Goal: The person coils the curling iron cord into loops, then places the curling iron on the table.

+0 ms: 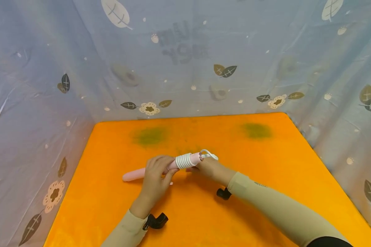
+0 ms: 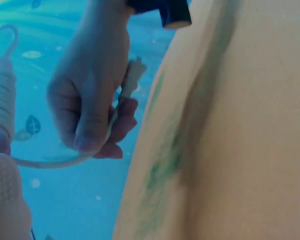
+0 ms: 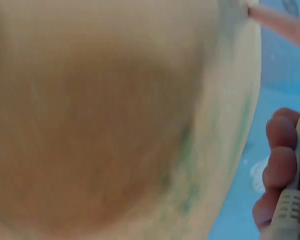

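Note:
My left hand [image 1: 157,171] grips a pink curling iron [image 1: 133,175] around its middle, the barrel pointing left over the orange table. White cord [image 1: 183,161] is coiled in several turns round the handle, and a loop sticks out at the handle's end. Just past the coil, my right hand [image 1: 211,168] is partly hidden behind the handle. In the left wrist view, my right hand [image 2: 92,100] pinches the loose run of cord [image 2: 50,163], with the pale cord end [image 2: 133,77] sticking out of the fist. A ribbed sleeve [image 3: 288,205] shows by its fingers in the right wrist view.
The orange tabletop [image 1: 253,219] has greenish stains near its back edge. A pale blue curtain [image 1: 185,68] printed with leaves and flowers hangs behind and on both sides. Black fittings [image 1: 157,220] are worn at the wrists, over beige sleeves [image 1: 278,202].

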`<move>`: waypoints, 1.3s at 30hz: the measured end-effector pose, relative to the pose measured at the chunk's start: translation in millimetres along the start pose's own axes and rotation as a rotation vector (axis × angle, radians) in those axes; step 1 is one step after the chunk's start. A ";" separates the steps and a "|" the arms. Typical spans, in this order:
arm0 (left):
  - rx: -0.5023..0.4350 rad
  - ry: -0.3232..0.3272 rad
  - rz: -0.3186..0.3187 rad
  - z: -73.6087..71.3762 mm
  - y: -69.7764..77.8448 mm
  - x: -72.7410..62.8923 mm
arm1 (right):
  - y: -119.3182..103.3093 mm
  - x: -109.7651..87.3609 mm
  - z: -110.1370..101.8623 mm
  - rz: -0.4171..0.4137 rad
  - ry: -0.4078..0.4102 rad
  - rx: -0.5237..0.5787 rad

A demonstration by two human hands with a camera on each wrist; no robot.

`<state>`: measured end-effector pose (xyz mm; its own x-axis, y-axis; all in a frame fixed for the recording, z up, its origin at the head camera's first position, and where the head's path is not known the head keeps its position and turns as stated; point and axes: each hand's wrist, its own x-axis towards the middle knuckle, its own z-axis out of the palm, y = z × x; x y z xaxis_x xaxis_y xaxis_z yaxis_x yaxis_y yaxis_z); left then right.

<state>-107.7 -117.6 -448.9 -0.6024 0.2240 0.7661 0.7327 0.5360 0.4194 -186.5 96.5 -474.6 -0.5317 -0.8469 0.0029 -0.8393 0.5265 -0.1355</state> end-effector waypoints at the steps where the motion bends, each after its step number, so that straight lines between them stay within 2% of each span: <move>1: 0.008 0.007 -0.012 0.9 0.6 0.9 | 4.9 -7.8 9.7 -0.010 0.166 0.091; 2: 0.016 0.011 -0.025 2.0 1.2 1.6 | 7.5 -13.7 16.9 -0.069 0.329 0.184; 3: 0.023 0.011 -0.037 3.3 1.4 1.9 | -6.1 -21.3 4.4 -0.074 0.413 0.130; 5: 0.032 0.012 -0.057 6.3 1.5 2.4 | -20.6 -31.2 -7.4 -0.072 0.447 0.077; 6: 0.036 0.011 -0.064 8.1 1.3 2.6 | -28.0 -35.3 -13.8 -0.054 0.441 0.084; 10: 0.048 0.009 -0.075 13.9 -0.5 3.2 | -45.4 -44.0 -30.5 0.072 0.293 0.080; 13: 0.056 0.003 -0.078 16.0 -3.2 3.1 | -50.6 -45.6 -34.3 0.104 0.264 0.073; 21: 0.099 -0.028 -0.095 23.4 -10.6 3.0 | -55.3 -51.0 -28.8 0.051 0.318 -0.049; 31: 0.130 -0.053 -0.120 26.9 -14.0 4.5 | -61.4 -58.9 -29.0 0.034 0.290 -0.098; 34: 0.136 -0.067 -0.117 27.8 -15.1 4.5 | -63.1 -58.8 -32.1 0.032 0.292 -0.133; 39: 0.157 -0.121 -0.117 30.4 -18.4 0.9 | -66.9 -56.2 -47.1 0.022 0.284 -0.266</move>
<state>-131.3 -102.5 -470.7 -0.7210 0.2436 0.6487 0.6029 0.6821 0.4139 -105.8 112.4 -419.0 -0.5288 -0.8006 0.2819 -0.8076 0.5767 0.1231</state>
